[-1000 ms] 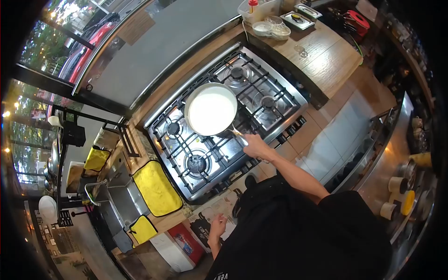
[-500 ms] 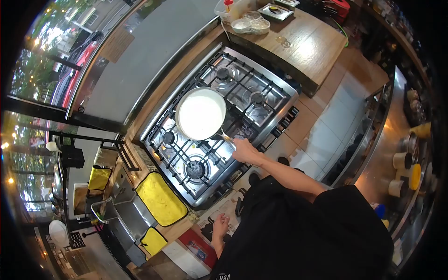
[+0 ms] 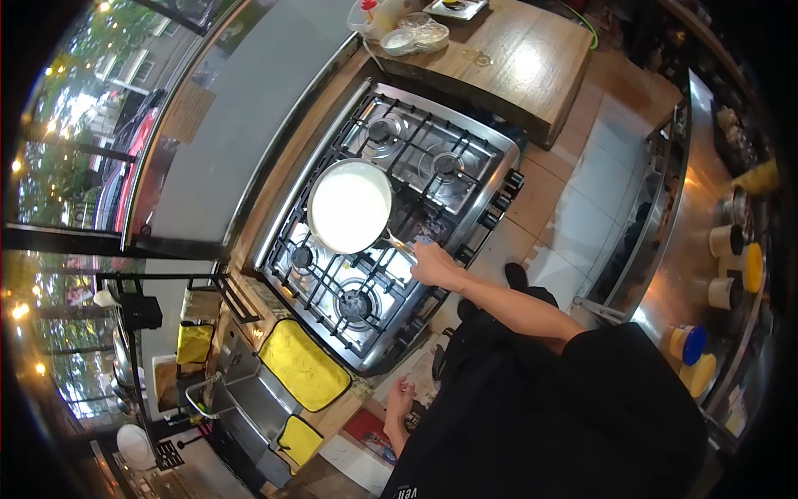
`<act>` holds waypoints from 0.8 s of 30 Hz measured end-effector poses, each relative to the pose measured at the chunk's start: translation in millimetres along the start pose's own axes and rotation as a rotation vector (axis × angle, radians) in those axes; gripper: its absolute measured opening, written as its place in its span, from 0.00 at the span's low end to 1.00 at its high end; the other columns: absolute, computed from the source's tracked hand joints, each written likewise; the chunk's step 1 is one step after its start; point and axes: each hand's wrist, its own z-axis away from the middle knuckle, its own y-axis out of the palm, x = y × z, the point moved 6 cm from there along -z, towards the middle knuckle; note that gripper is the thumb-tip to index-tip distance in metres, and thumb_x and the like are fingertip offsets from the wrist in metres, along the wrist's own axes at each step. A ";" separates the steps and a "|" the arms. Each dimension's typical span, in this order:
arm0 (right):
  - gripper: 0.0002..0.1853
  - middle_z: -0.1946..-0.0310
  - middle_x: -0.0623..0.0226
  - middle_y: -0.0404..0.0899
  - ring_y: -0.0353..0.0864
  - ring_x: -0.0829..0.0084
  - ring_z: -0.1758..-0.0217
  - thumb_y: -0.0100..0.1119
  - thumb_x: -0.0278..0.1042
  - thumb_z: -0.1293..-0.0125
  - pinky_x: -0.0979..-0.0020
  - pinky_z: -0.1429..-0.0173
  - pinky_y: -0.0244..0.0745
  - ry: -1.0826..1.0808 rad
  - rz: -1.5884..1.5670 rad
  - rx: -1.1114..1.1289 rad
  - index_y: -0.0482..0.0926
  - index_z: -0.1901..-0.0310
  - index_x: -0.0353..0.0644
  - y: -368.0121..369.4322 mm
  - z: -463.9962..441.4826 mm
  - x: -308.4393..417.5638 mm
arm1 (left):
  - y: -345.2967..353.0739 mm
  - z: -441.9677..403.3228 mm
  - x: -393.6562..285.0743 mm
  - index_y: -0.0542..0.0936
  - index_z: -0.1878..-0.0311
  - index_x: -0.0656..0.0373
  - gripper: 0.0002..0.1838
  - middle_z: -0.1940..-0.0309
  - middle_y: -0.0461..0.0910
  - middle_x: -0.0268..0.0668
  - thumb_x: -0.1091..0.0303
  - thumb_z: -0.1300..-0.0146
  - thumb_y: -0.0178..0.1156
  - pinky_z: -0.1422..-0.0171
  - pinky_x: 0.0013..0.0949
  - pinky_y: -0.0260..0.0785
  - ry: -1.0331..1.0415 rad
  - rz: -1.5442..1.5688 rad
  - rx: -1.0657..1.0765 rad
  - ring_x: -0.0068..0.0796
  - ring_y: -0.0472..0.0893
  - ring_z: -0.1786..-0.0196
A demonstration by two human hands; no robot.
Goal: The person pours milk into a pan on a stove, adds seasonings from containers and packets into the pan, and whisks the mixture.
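Note:
A round pan (image 3: 350, 206) with a pale rim stands on the grates of the steel gas stove (image 3: 445, 200). Its inside is bright white; glare hides whether that is a liquid or the pan's own surface. My right hand (image 3: 437, 267) is wrapped round the pan's metal handle (image 3: 399, 244), on the front side of the stove. Lower down, near the counter's front edge, my left hand (image 3: 400, 406) hangs beside my black clothing, fingers loosely bent and apart, with nothing visible in it.
Yellow cloths (image 3: 305, 366) lie on the counter beside the sink (image 3: 253, 387). Beyond the stove, a wooden table (image 3: 524, 71) holds clear plastic containers (image 3: 416, 35). A steel counter (image 3: 665, 291) with several jars stands to the right. Stove knobs (image 3: 499, 200) stick out along the front edge.
The view has turned and shifted slightly, so the scene sits differently in the frame. My right hand keeps its hold on the pan handle. My left hand stays low, its fingers a little differently bent.

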 end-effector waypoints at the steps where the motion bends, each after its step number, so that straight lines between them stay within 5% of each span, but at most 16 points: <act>1: 0.18 0.59 0.34 0.78 0.80 0.39 0.54 0.53 0.26 0.47 0.50 0.49 0.76 0.019 -0.004 0.018 0.73 0.55 0.26 -1.4 1.1 0.8 | 0.2 -0.7 -3.3 0.71 0.39 0.65 0.25 0.56 0.82 0.50 0.60 0.34 0.57 0.49 0.35 0.72 0.038 -0.046 -0.006 0.38 0.83 0.54; 6: 0.21 0.58 0.36 0.79 0.80 0.41 0.52 0.58 0.35 0.46 0.51 0.48 0.76 0.051 -0.084 0.061 0.73 0.54 0.26 -4.4 2.4 -3.7 | 1.7 6.9 -28.1 0.72 0.40 0.65 0.24 0.57 0.83 0.49 0.59 0.34 0.57 0.48 0.35 0.72 0.023 -0.169 0.096 0.39 0.83 0.53; 10: 0.30 0.57 0.39 0.79 0.80 0.43 0.52 0.62 0.52 0.44 0.53 0.48 0.76 0.102 -0.191 0.061 0.74 0.53 0.29 -30.1 18.0 -14.1 | 5.5 13.4 -75.2 0.73 0.41 0.62 0.24 0.56 0.83 0.50 0.57 0.35 0.56 0.49 0.39 0.72 0.066 -0.274 0.127 0.44 0.82 0.52; 12: 0.30 0.57 0.44 0.80 0.80 0.46 0.53 0.60 0.54 0.41 0.54 0.50 0.76 -0.017 -0.254 -0.062 0.74 0.50 0.33 -63.2 32.0 -32.4 | 15.4 45.6 -148.4 0.74 0.42 0.62 0.24 0.55 0.83 0.50 0.57 0.37 0.58 0.49 0.40 0.72 -0.312 -0.468 0.351 0.44 0.82 0.52; 13: 0.28 0.58 0.45 0.81 0.81 0.47 0.54 0.59 0.54 0.40 0.55 0.51 0.76 -0.052 -0.280 -0.045 0.75 0.50 0.35 -73.9 34.2 -55.4 | 17.4 36.5 -145.6 0.74 0.42 0.62 0.24 0.55 0.83 0.50 0.57 0.37 0.58 0.49 0.40 0.72 -0.300 -0.467 0.329 0.44 0.82 0.52; 16: 0.24 0.60 0.50 0.82 0.82 0.52 0.56 0.58 0.54 0.38 0.58 0.54 0.76 -0.037 -0.181 -0.151 0.77 0.53 0.39 -120.2 73.8 -157.2 | 40.5 12.0 -139.3 0.75 0.45 0.62 0.22 0.54 0.82 0.49 0.60 0.40 0.60 0.49 0.39 0.72 -0.116 -0.684 0.417 0.45 0.82 0.51; 18: 0.20 0.63 0.48 0.82 0.81 0.49 0.59 0.56 0.50 0.38 0.56 0.55 0.76 0.192 -0.106 -0.104 0.80 0.57 0.40 -153.8 118.4 -227.5 | 63.6 3.7 -183.0 0.76 0.48 0.61 0.19 0.53 0.80 0.50 0.63 0.41 0.60 0.49 0.40 0.72 0.134 -0.384 0.355 0.49 0.80 0.51; 21: 0.20 0.64 0.54 0.84 0.82 0.51 0.56 0.54 0.54 0.38 0.58 0.50 0.76 0.273 0.085 0.185 0.86 0.61 0.46 -156.3 173.7 -320.7 | 113.6 -25.4 -299.3 0.76 0.50 0.61 0.15 0.55 0.78 0.52 0.65 0.39 0.58 0.49 0.47 0.71 0.616 -0.702 0.350 0.52 0.79 0.51; 23: 0.20 0.61 0.54 0.84 0.81 0.51 0.53 0.55 0.53 0.39 0.59 0.47 0.75 0.278 -0.102 0.173 0.86 0.59 0.46 -154.3 198.8 -360.0 | 134.6 -24.7 -420.3 0.76 0.51 0.62 0.15 0.58 0.80 0.47 0.65 0.37 0.58 0.51 0.43 0.73 0.669 -0.518 0.336 0.48 0.81 0.55; 24: 0.21 0.61 0.53 0.84 0.81 0.51 0.54 0.57 0.54 0.40 0.60 0.48 0.75 0.346 -0.075 0.107 0.86 0.61 0.44 -168.2 203.6 -367.2 | 142.6 -40.0 -455.9 0.78 0.50 0.62 0.14 0.59 0.81 0.41 0.67 0.36 0.59 0.51 0.33 0.73 0.714 -0.307 0.319 0.32 0.81 0.56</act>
